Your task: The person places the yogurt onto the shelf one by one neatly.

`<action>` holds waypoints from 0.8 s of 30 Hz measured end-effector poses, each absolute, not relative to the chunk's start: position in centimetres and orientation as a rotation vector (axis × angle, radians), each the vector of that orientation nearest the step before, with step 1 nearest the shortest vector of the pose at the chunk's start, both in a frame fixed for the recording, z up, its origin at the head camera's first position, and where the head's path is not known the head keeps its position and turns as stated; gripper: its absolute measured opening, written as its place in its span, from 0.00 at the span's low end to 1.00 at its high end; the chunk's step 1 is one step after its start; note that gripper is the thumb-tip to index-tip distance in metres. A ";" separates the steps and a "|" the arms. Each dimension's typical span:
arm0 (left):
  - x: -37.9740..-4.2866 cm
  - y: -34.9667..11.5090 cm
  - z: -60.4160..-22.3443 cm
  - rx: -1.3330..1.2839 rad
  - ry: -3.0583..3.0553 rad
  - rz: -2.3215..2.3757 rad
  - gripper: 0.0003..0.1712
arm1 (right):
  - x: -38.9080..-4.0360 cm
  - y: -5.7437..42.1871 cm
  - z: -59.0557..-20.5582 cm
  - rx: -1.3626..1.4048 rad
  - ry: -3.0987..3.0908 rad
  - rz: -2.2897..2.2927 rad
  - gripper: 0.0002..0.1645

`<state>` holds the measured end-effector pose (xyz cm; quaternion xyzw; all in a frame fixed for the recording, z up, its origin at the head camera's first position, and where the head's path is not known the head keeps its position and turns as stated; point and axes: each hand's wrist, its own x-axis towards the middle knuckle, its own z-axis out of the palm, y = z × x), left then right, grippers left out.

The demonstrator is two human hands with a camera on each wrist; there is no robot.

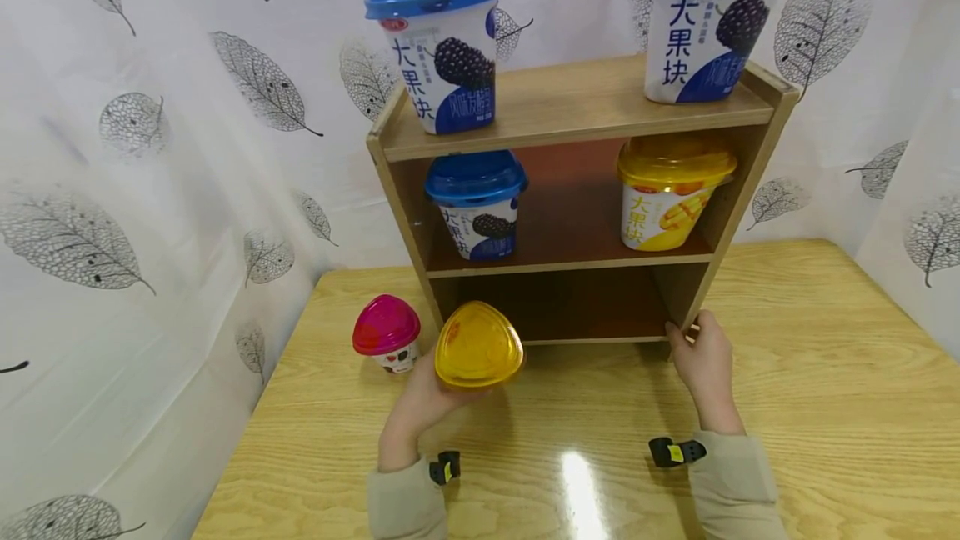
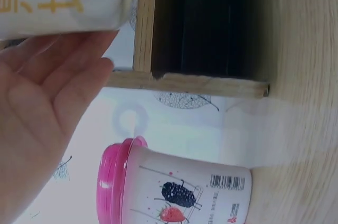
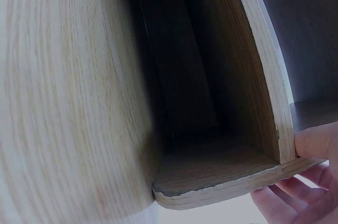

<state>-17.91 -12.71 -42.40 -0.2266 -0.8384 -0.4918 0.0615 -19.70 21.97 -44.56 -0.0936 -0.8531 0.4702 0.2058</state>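
Note:
My left hand (image 1: 429, 400) holds a yogurt cup with a translucent yellow lid (image 1: 478, 346), raised in front of the lower left part of a small wooden shelf (image 1: 577, 267). In the left wrist view the cup's white side (image 2: 79, 2) shows orange characters, with the fingers (image 2: 79, 89) against it. With the right hand (image 1: 703, 357) I grip the shelf's right side panel near the lowest board. In the right wrist view the thumb (image 3: 311, 140) is inside the panel and the other fingers are outside. A pink-lidded cup (image 1: 386, 332) stands upright left of the shelf.
Two blue-lidded cups, left (image 1: 442, 40) and right (image 1: 712, 23), stand on the shelf top. On the middle board are a blue-lidded cup (image 1: 480, 207) at left and a yellow-lidded cup (image 1: 670, 194) at right. A leaf-patterned cloth (image 1: 187, 148) hangs behind the wooden table (image 1: 840, 407).

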 end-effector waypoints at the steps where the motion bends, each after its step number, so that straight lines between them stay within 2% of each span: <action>1: -18.0 -12.6 -42.4 -0.674 -2.516 -1.498 0.38 | -19.7 22.0 -44.6 -0.260 -2.378 1.309 0.17; 6: -18.2 -12.0 -42.3 -0.579 -2.455 -1.499 0.45 | -19.6 21.9 -44.5 -0.265 -2.385 1.308 0.17; 10: -17.9 -11.2 -41.4 -0.511 -2.420 -1.463 0.46 | -19.6 21.8 -44.2 -0.267 -2.389 1.317 0.18; 19: -18.5 -10.7 -42.4 -0.427 -2.337 -1.338 0.40 | -19.7 21.9 -44.4 -0.274 -2.372 1.315 0.17; 24: -18.6 -10.6 -42.7 -0.382 -2.294 -1.497 0.39 | -19.7 21.9 -44.5 -0.272 -2.376 1.296 0.17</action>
